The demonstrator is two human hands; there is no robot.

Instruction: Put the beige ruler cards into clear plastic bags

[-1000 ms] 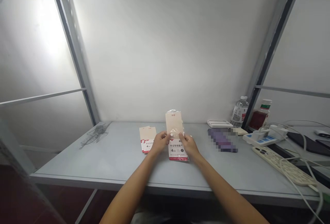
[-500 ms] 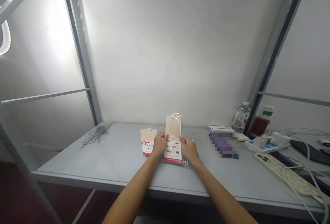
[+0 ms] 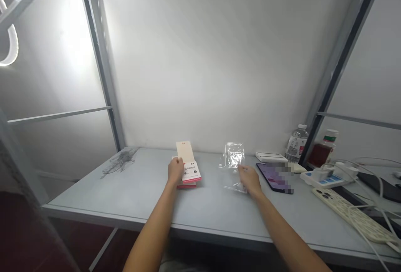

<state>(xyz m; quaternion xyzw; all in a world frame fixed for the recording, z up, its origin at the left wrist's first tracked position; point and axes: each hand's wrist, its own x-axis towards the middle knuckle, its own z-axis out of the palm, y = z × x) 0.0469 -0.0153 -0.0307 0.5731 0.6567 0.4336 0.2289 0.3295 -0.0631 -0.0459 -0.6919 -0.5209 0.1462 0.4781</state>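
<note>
My left hand [image 3: 176, 171] is closed on the edge of a cream, white and red printed card [image 3: 191, 171], the ruler-set packaging insert. It holds the card over other such cards [image 3: 187, 186], whose red lower edges show underneath on the desk. Between the fingers and thumb of my right hand [image 3: 249, 179] is the side of a clear plastic bag [image 3: 234, 160], flat and see-through. The bag stands apart from the card, to its right.
The grey desk [image 3: 125, 197] meets a white wall. A dark tangle [image 3: 122, 161] lies at the left. To the right are a phone [image 3: 272, 176], a white box [image 3: 271, 157], a water bottle [image 3: 296, 142], a power strip [image 3: 327, 176], a cream phone case [image 3: 351, 213] and cables.
The card has come out of the clear bag. My left hand has carried it left over the other cards, while my right hand has moved right with the bag.
</note>
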